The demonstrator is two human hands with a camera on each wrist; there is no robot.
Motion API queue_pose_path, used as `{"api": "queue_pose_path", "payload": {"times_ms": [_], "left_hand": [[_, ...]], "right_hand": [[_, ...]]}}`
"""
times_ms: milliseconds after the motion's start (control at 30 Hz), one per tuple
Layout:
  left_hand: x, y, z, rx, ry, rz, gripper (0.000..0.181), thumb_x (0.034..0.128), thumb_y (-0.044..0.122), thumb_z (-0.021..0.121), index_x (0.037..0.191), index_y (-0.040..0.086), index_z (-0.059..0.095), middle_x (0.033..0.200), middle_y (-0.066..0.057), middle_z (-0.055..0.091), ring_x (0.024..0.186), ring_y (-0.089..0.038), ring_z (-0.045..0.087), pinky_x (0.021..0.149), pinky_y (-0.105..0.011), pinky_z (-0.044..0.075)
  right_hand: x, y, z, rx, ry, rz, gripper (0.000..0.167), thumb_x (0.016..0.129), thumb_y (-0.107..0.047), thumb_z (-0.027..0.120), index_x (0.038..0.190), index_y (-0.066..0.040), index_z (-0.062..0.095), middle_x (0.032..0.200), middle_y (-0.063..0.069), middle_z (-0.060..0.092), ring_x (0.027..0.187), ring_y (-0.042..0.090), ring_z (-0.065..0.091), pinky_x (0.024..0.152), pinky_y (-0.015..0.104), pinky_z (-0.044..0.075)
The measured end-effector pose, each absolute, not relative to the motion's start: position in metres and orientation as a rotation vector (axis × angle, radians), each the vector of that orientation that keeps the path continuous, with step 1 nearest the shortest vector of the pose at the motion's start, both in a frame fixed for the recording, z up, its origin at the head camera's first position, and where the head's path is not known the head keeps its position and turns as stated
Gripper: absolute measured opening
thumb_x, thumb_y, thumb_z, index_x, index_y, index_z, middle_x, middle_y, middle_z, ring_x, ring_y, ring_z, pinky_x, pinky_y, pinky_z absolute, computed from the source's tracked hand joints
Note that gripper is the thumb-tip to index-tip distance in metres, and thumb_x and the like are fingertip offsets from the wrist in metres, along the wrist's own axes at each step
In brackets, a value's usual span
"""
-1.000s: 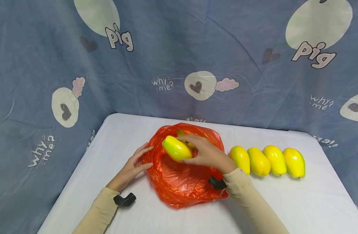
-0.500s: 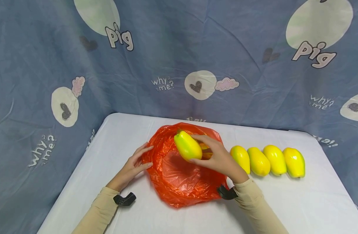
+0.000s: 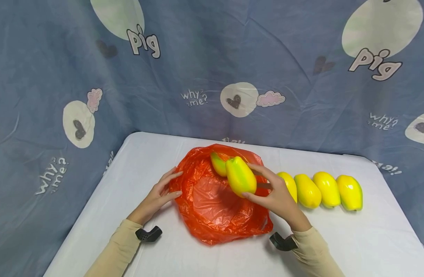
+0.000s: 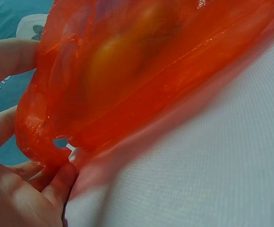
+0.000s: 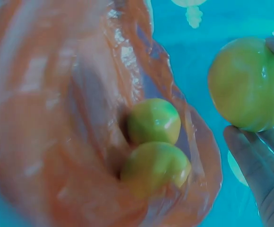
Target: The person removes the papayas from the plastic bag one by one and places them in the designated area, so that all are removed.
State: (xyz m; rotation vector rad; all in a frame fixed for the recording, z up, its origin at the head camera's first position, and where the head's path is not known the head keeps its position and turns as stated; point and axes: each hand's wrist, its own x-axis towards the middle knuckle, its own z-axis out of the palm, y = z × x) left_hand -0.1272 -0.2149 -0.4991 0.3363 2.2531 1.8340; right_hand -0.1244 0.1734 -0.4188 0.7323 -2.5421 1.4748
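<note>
A yellow-green papaya (image 3: 241, 177) is held in my right hand (image 3: 279, 196), between thumb and fingers, above the right part of an open red plastic bag (image 3: 215, 227). Inside the bag lies another papaya (image 3: 218, 164), partly covered by the held one in the head view. The right wrist view shows two fruits in there, an upper papaya (image 5: 154, 121) and a lower papaya (image 5: 156, 168). At the bag's left rim my left hand (image 3: 160, 196) rests with spread fingers touching the plastic. Through the red film in the left wrist view, a yellow shape (image 4: 113, 59) shows blurred.
Right of the bag, several papayas (image 3: 307, 191) lie in a row on the white-covered table (image 3: 336, 242). The nearest is partly hidden behind my right hand. A blue patterned curtain (image 3: 184, 57) hangs behind and to the left of the table.
My right hand has moved to the right over the bag with the papaya, which now stands more upright. The papaya in the bag has come into clearer sight. My left hand stays put.
</note>
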Motion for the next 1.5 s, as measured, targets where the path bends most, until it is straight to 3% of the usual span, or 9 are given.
{"api": "queue_pose_path", "payload": {"times_ms": [167,333,567,800,1033,1500], "left_hand": [[-0.128,-0.214,-0.498,0.336,2.239,1.846,0.064,0.0975,0.021,0.07,0.156,0.027,0.045,0.175,-0.001,0.011,0.163,-0.03,0.006,0.108,0.0,0.025],[-0.129,-0.214,-0.498,0.339,2.239,1.847,0.064,0.0976,0.021,0.07,0.156,0.026,0.046,0.175,0.0,0.011,0.163,-0.03,0.006,0.109,0.001,0.025],[-0.13,-0.214,-0.499,0.345,2.231,1.854,0.064,0.0979,0.02,0.07,0.156,0.025,0.045,0.174,0.001,0.011,0.163,-0.029,0.006,0.11,0.0,0.026],[-0.13,-0.214,-0.499,0.348,2.22,1.864,0.063,0.0982,0.019,0.069,0.157,0.025,0.044,0.174,0.001,0.011,0.163,-0.029,0.006,0.11,0.0,0.026],[-0.129,-0.214,-0.499,0.347,2.222,1.858,0.063,0.0984,0.02,0.069,0.156,0.025,0.045,0.174,0.001,0.011,0.163,-0.029,0.007,0.11,0.0,0.026],[-0.128,-0.215,-0.5,0.325,2.243,1.837,0.064,0.0976,0.021,0.07,0.156,0.026,0.045,0.174,0.002,0.012,0.163,-0.03,0.007,0.109,0.0,0.026]], "right_hand": [[-0.114,0.186,-0.423,0.674,-2.51,1.489,0.074,0.08,-0.014,0.09,0.145,-0.026,0.058,0.14,-0.002,0.066,0.121,0.006,0.063,0.087,0.025,0.062],[-0.103,0.198,-0.428,0.558,-2.522,1.501,0.074,0.081,-0.012,0.089,0.146,-0.028,0.057,0.14,-0.003,0.065,0.118,0.001,0.061,0.089,0.024,0.06],[-0.089,0.212,-0.439,0.454,-2.522,1.475,0.072,0.08,-0.008,0.088,0.145,-0.022,0.059,0.138,0.002,0.067,0.116,-0.004,0.061,0.085,0.023,0.06],[-0.072,0.223,-0.448,0.384,-2.517,1.473,0.072,0.081,-0.005,0.087,0.145,-0.02,0.058,0.139,-0.016,0.062,0.118,-0.008,0.059,0.084,0.018,0.06],[-0.054,0.234,-0.455,0.305,-2.522,1.448,0.071,0.08,-0.002,0.087,0.144,-0.015,0.059,0.136,-0.025,0.059,0.116,-0.011,0.058,0.081,0.016,0.06],[-0.023,0.253,-0.472,0.121,-2.603,1.453,0.073,0.083,-0.007,0.086,0.148,-0.016,0.054,0.141,-0.029,0.053,0.118,-0.015,0.055,0.08,0.018,0.061]]}}
